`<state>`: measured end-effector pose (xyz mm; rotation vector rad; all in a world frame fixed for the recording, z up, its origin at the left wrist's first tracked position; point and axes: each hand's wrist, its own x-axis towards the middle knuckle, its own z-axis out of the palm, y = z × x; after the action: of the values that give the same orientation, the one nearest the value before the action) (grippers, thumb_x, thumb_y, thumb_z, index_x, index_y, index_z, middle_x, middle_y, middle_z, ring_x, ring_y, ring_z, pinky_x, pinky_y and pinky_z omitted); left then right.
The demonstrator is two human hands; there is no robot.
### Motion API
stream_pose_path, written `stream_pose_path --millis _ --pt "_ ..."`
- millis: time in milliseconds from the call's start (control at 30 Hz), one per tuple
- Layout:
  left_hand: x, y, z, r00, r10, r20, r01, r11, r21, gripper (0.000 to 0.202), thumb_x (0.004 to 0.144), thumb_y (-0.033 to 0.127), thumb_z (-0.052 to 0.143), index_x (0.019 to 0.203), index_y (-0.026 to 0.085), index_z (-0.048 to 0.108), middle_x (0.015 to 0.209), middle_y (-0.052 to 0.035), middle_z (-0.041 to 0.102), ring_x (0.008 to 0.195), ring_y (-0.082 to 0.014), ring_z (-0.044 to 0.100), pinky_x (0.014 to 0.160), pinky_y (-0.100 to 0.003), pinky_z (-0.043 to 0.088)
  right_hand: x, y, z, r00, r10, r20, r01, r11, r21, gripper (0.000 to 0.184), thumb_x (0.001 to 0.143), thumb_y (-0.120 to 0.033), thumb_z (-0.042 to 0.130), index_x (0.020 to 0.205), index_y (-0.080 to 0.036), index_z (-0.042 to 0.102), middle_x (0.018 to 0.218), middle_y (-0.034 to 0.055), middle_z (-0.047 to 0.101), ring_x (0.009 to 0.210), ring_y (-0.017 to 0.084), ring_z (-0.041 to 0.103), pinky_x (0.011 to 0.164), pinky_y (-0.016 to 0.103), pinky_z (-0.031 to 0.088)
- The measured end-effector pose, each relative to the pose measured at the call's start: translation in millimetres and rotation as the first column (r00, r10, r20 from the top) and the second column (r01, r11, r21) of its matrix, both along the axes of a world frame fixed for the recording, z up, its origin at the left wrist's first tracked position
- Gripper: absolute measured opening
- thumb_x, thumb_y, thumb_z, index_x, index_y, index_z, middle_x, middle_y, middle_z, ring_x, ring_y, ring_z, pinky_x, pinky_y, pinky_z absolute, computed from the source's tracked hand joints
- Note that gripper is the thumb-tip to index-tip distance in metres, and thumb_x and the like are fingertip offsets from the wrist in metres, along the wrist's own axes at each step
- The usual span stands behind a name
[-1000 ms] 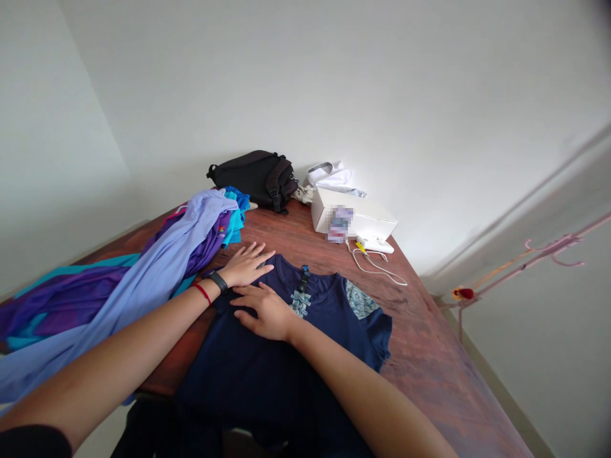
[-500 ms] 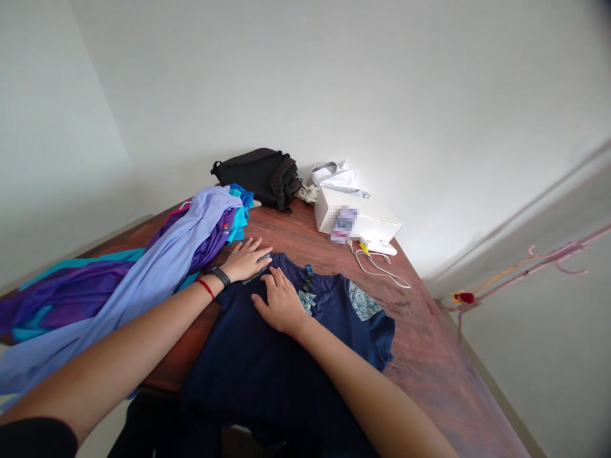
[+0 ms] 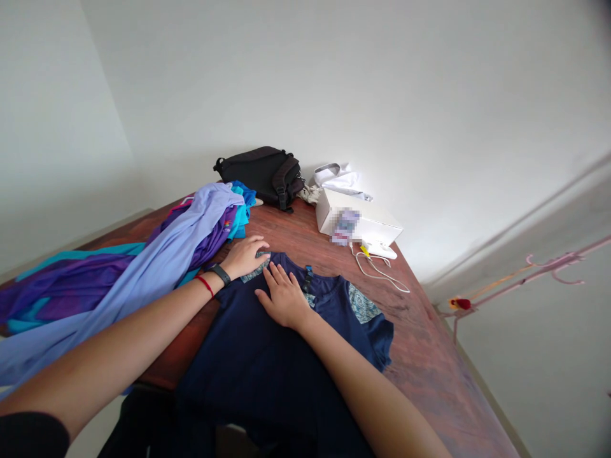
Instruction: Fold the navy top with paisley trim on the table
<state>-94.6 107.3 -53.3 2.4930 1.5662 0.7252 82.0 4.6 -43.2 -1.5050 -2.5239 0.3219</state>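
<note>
Resting right hand [image 3: 287,299] palm down, fingers extended, on navy short-sleeved top [image 3: 243,356] spread over wooden table [image 3: 429,375]; laying left hand [image 3: 241,257], thumb and fingers parted, at patterned shoulder [image 3: 252,271], with white box [image 3: 377,224] and black backpack [image 3: 252,170] beyond

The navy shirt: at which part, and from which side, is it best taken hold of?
On the shirt, perhaps pinch the sleeve at the right by its hem, coming from the right: it juts out uncovered, while the left hand and right hand are nearer the other shoulder.
</note>
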Motion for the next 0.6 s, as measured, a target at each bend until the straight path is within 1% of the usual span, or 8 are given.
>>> stream_pose_path --millis 100,167,233,367,433,500,567,600 --pt "-1.2 -6.0 12.3 1.0 0.022 0.023 -0.021 1.0 -0.013 0.033 0.094 0.034 0.056 0.12 0.018 0.066 0.129 -0.0099 0.061 0.119 -0.0231 0.058 0.103 -0.032 0.043 0.0 -0.8 0.3 1.0 -0.003 0.002 0.003 1.0 0.009 0.069 0.101 -0.056 0.03 0.157 -0.015 0.03 0.165 0.0145 0.022 0.153 0.03 0.018 0.121 0.056 0.018" --pt "-4.5 -9.3 20.0 0.999 0.038 0.01 -0.037 0.998 -0.051 0.033 0.094 0.038 0.056 0.119 0.018 0.066 0.119 -0.0092 0.065 0.107 -0.0227 0.062 0.092 -0.031 0.047 0.0 -1.3 0.6 1.0 -0.001 0.003 0.001 1.0 0.013 0.069 0.101 -0.056 0.03 0.157 -0.014 0.03 0.165 0.0148 0.021 0.153 0.031 0.018 0.121 0.056 0.018" --pt "-10.4 -10.5 26.1 0.998 0.054 -0.012 -0.055 0.993 -0.103 0.036 0.092 0.045 0.058 0.115 0.018 0.066 0.111 -0.0091 0.068 0.101 -0.0238 0.064 0.084 -0.031 0.047 0.1 -1.4 0.6 1.0 -0.001 0.005 0.001 1.0 0.012 0.069 0.101 -0.056 0.03 0.157 -0.015 0.03 0.165 0.0147 0.021 0.153 0.03 0.018 0.121 0.056 0.018" --pt "-27.9 -5.8 33.0 0.997 0.054 -0.063 -0.068 0.965 -0.253 0.044 0.083 0.056 0.066 0.101 0.016 0.068 0.102 -0.0093 0.07 0.097 -0.0275 0.065 0.082 -0.033 0.045 0.6 -1.2 0.0 1.0 0.001 0.004 -0.001 1.0 0.018 0.068 0.102 -0.056 0.03 0.157 -0.016 0.029 0.165 0.0146 0.021 0.153 0.03 0.018 0.121 0.056 0.018" --pt "-37.3 -1.9 35.0 0.997 0.029 -0.069 -0.051 0.938 -0.342 0.047 0.079 0.056 0.07 0.102 0.015 0.066 0.102 -0.0087 0.07 0.096 -0.027 0.065 0.082 -0.032 0.046 0.7 -1.2 -0.4 1.0 0.003 0.003 -0.003 1.0 0.023 0.068 0.102 -0.056 0.03 0.157 -0.015 0.029 0.165 0.0147 0.021 0.153 0.03 0.018 0.121 0.056 0.018" --pt "-45.4 0.1 37.8 0.998 -0.007 -0.055 -0.018 0.899 -0.437 0.053 0.074 0.052 0.075 0.108 0.013 0.064 0.106 -0.0082 0.069 0.099 -0.0255 0.064 0.083 -0.03 0.047 0.7 -1.4 -0.5 1.0 0.001 0.003 -0.002 1.0 0.024 0.069 0.102 -0.056 0.03 0.157 -0.015 0.029 0.165 0.0146 0.021 0.153 0.029 0.018 0.121 0.055 0.018" --pt "-51.9 -1.3 42.8 0.999 -0.041 -0.024 0.021 0.84 -0.542 0.066 0.068 0.047 0.08 0.12 0.013 0.057 0.113 -0.0079 0.067 0.097 -0.0231 0.065 0.077 -0.026 0.05 0.4 -1.6 -0.3 1.0 -0.003 0.006 0.003 1.0 0.022 0.068 0.101 -0.056 0.03 0.157 -0.016 0.029 0.165 0.0141 0.021 0.153 0.029 0.018 0.121 0.055 0.018" --pt "-54.4 -3.2 46.3 0.999 -0.053 -0.007 0.038 0.8 -0.599 0.075 0.066 0.044 0.081 0.128 0.014 0.052 0.116 -0.0082 0.067 0.09 -0.0215 0.067 0.071 -0.026 0.052 0.2 -1.8 -0.1 1.0 -0.006 0.007 0.005 1.0 0.02 0.068 0.101 -0.056 0.03 0.157 -0.016 0.029 0.165 0.0138 0.021 0.153 0.029 0.018 0.121 0.055 0.018"
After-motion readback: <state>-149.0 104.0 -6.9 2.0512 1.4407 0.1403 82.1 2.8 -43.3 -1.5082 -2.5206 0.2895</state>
